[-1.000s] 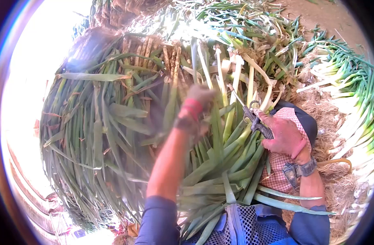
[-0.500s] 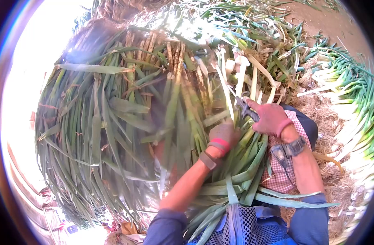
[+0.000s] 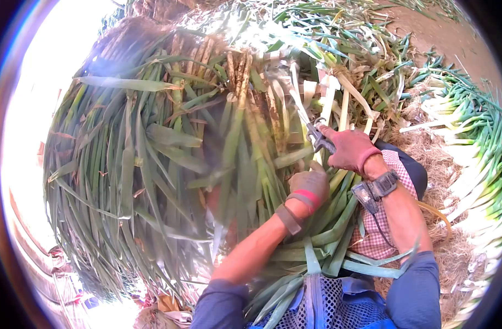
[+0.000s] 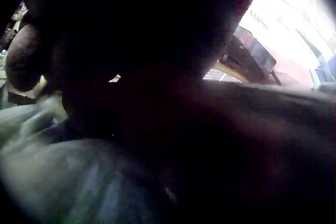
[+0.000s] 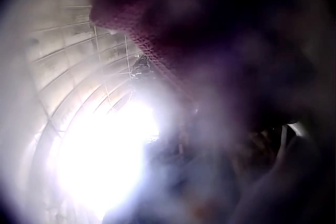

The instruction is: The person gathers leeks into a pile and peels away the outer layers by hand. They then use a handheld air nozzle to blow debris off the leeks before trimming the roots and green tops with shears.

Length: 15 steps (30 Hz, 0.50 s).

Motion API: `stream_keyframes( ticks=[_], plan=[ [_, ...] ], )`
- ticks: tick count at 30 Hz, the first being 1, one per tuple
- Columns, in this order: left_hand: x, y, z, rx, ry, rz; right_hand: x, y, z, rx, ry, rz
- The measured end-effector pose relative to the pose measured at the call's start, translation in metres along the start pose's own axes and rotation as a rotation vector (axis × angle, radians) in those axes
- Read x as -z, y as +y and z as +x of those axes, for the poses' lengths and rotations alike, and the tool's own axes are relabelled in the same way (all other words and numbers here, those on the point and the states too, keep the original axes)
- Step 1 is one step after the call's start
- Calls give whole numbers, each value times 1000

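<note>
My gloved left hand [image 3: 310,185] grips a pale-stemmed green onion [image 3: 296,96] low on its stalk, over a heap of leaves across my lap. In the left wrist view this hand [image 4: 131,40] is mostly dark, with green leaves [image 4: 89,176] below it. My red-gloved right hand [image 3: 348,148] holds a dark air blow gun [image 3: 321,138], its nozzle right at the onion's stem. The right wrist view shows only the blurred glove [image 5: 157,35]; the tool is hidden there. Several other pale stems [image 3: 329,101] stand just beyond the hands.
A big stack of unpeeled green onions [image 3: 125,153] rises on the left. Stripped leaves [image 3: 338,33] lie heaped at the back. Peeled onions [image 3: 470,131] line the right side beside dry roots [image 3: 426,159]. A yellow hose [image 3: 440,216] runs near my right arm.
My left hand has come down and right from beside the stack and now has an onion in its grip. The right hand has moved left and up, bringing the blow gun to that stem.
</note>
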State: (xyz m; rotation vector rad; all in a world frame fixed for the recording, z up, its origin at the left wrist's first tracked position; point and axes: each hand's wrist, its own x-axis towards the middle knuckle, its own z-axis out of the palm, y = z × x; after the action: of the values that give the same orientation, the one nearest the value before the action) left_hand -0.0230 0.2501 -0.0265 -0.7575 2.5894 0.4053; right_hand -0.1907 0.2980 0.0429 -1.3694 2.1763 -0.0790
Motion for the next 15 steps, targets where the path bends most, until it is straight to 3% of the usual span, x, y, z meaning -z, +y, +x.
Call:
stream_keyframes(
  ticks=[3,5,7,9,13,15],
  plan=[
    [-1,7,-2,-42,11,-63,3,0,-7,5,-59,-16],
    [-6,17,-11,-197,52,-4,2,6,-10,-80,-75,-56],
    [-14,30,-29,-277,87,-50,3,9,-24,-35,-51,-67],
    [-25,37,-36,-421,66,-8,7,7,-39,80,-172,-50],
    [41,-3,-39,-392,-133,-369,2,17,-47,46,-81,-113],
    [38,-39,-27,-195,15,-475,0,16,-51,38,-65,-105]
  ],
)
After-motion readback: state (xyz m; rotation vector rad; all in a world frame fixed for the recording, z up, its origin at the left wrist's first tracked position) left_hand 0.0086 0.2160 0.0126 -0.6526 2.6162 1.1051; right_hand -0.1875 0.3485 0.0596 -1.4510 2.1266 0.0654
